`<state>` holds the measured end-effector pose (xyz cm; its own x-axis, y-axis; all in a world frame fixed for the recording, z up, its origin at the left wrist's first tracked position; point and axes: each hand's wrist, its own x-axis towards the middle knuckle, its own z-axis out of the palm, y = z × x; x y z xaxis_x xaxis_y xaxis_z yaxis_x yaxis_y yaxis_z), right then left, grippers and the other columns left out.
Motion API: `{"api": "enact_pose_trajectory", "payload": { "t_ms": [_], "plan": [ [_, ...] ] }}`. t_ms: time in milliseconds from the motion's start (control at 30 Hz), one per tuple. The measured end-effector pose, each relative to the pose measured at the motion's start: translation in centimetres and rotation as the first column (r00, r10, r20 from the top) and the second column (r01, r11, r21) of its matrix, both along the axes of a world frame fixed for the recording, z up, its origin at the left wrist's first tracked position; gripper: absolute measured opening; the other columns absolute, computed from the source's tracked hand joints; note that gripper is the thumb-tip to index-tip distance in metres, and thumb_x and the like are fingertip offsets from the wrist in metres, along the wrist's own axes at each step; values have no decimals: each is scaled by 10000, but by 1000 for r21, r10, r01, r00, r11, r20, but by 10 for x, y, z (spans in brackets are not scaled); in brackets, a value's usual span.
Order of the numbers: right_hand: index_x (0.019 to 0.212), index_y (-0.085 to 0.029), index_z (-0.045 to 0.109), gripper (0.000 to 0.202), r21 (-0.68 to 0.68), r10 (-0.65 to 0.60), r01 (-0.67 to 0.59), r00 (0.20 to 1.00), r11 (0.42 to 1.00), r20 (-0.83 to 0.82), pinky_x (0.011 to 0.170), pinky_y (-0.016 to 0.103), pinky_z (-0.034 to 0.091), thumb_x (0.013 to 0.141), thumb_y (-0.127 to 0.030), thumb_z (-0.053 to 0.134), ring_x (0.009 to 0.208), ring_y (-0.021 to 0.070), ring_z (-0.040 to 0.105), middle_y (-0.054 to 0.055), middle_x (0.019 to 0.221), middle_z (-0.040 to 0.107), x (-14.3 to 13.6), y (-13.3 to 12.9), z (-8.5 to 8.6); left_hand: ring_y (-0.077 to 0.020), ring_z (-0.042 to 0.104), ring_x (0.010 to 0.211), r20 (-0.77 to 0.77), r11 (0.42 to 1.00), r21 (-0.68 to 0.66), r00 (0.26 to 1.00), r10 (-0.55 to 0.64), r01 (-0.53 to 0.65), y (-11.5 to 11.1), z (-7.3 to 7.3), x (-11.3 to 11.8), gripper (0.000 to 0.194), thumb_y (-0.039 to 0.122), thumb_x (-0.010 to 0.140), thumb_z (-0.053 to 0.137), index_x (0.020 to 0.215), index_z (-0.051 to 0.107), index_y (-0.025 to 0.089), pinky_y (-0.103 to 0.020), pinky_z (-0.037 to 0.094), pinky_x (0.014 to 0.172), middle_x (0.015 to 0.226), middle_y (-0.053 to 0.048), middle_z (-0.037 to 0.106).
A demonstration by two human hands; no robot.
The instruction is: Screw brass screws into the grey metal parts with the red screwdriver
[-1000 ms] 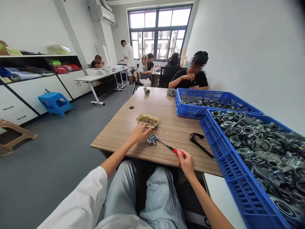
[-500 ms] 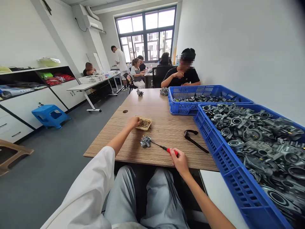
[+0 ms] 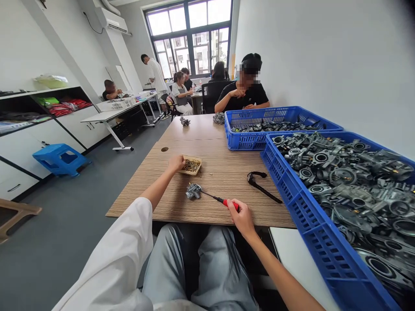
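Observation:
My left hand (image 3: 177, 163) is at the left edge of a small tray (image 3: 198, 171) of brass-coloured screws (image 3: 192, 165); its fingers are closed, and anything between them is hidden. My right hand (image 3: 239, 211) grips the red handle of a screwdriver (image 3: 220, 200). The screwdriver's shaft points left, its tip at a grey metal carburetor part (image 3: 193, 191) lying on the wood-grain table (image 3: 155, 181). A loose screw (image 3: 210, 174) lies right of the tray.
Two blue crates (image 3: 246, 141) (image 3: 298, 207) of metal parts stand on the right. A black watch (image 3: 259, 183) lies beside the nearer crate. More metal parts (image 3: 184, 122) sit at the table's far end, where a person (image 3: 241, 97) in black sits.
The camera view has shifted slightly, moving the table and hands a little left in the picture. My left hand remains at the tray and my right hand still holds the screwdriver.

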<state>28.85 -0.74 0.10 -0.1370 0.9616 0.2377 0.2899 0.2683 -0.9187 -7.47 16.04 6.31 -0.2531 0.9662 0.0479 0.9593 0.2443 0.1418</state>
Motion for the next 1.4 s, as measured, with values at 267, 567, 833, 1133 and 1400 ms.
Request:
{"api": "enact_pose_trajectory", "payload": {
  "t_ms": [267, 567, 833, 1133, 1400],
  "plan": [
    [677, -216, 542, 471, -41, 13, -12, 1000, 999, 19, 500, 258, 330, 998, -559, 501, 504, 142, 440, -38, 492, 431, 0, -2, 2, -171, 677, 803, 131, 995, 22, 987, -95, 93, -2, 3, -18, 158, 268, 895, 668, 997, 714, 157, -231, 484, 724, 904, -68, 770],
    [689, -218, 551, 469, -49, 15, -13, 999, 999, 34, 518, 261, 347, 996, -569, 503, 519, 153, 473, -31, 490, 455, 0, -2, 2, -196, 684, 855, 163, 985, 90, 973, -163, 150, -2, -1, -20, 121, 174, 866, 640, 953, 722, 155, -266, 503, 796, 891, -77, 758],
    [677, -227, 513, 483, -41, 23, -22, 999, 999, 39, 509, 262, 343, 997, -588, 486, 522, 153, 463, -30, 501, 445, 0, -1, -2, -176, 673, 797, 189, 979, 104, 963, -192, 174, -3, -5, -23, 154, 244, 846, 684, 969, 701, 153, -260, 529, 747, 852, -60, 749],
    [662, -224, 507, 475, -13, 20, -19, 998, 1000, 67, 537, 260, 340, 1001, -557, 486, 534, 148, 453, -35, 513, 432, 0, -1, -1, -191, 688, 839, 166, 965, 77, 951, -260, 251, -5, -4, -23, 176, 101, 748, 630, 879, 736, 153, -286, 544, 828, 864, -58, 757],
    [657, -226, 493, 477, 4, 10, -10, 996, 1000, 86, 570, 273, 339, 1002, -556, 475, 557, 152, 453, -35, 530, 436, -1, -2, 2, -181, 673, 833, 132, 964, 69, 955, -265, 258, -1, -8, -16, 176, 89, 764, 620, 857, 750, 164, -271, 533, 834, 854, -54, 755]
  ]
}}
